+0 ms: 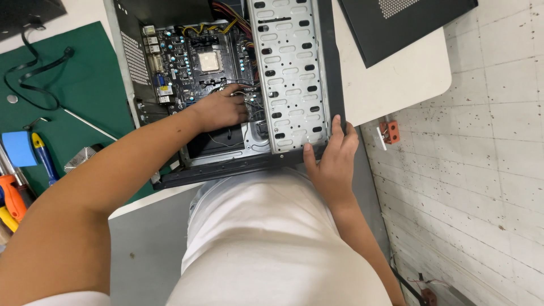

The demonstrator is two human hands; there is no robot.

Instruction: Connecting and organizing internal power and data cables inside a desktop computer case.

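An open black computer case (238, 167) lies on its side on the white table (396, 79). Inside it I see the dark motherboard (198, 68) with a square processor (209, 60) and a perforated metal drive cage (289, 73). My left hand (218, 107) reaches into the case, fingers down among thin wires (252, 105) near the board's lower edge; whether it grips anything is hidden. My right hand (331, 156) clasps the near corner of the case frame beside the drive cage.
A green mat (85, 79) lies left of the case with a black cable (34, 73), a thin metal rod (90, 124), a blue block (18, 148), screwdrivers (42, 156) and orange-handled tools (12, 195). A black side panel (396, 25) rests at the far right. Tiled floor lies to the right.
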